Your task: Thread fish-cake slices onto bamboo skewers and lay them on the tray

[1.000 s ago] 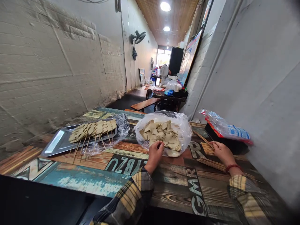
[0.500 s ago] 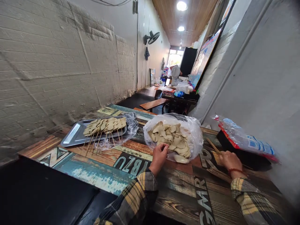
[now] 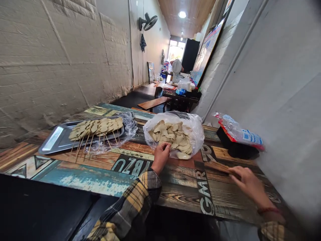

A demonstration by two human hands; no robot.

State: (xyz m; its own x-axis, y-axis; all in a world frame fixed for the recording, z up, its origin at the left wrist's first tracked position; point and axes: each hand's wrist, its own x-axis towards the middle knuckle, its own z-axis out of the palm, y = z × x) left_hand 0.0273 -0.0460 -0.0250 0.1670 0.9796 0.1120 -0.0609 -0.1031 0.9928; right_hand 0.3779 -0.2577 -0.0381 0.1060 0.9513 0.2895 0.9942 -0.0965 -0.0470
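My left hand (image 3: 161, 158) is closed at the near rim of a clear plastic bag (image 3: 198, 134), thumb and fingertips together. What they hold, if anything, is hidden. Pale beige, flat slices (image 3: 173, 135) of food lie heaped in the bag. On the right, my right hand (image 3: 248, 182) has its thumb and fingers at the near end of a bundle of thin bamboo skewers (image 3: 218, 166) lying on the tabletop. Far to the left, a metal tray (image 3: 56, 140) carries skewered slices (image 3: 96, 128), their sticks jutting over its near edge.
The patchwork-patterned table (image 3: 180, 192) meets a wall on the right. A black container with a red-edged plastic packet (image 3: 240, 134) stands by that wall. Crumpled plastic (image 3: 129, 124) lies beside the tray. Beyond are a wooden bench (image 3: 154, 102), a cluttered table and a person.
My right hand has moved nearer to me, and the separate stick it gripped no longer shows apart from the bundle. My left hand stays by the bag. The whole view has shifted.
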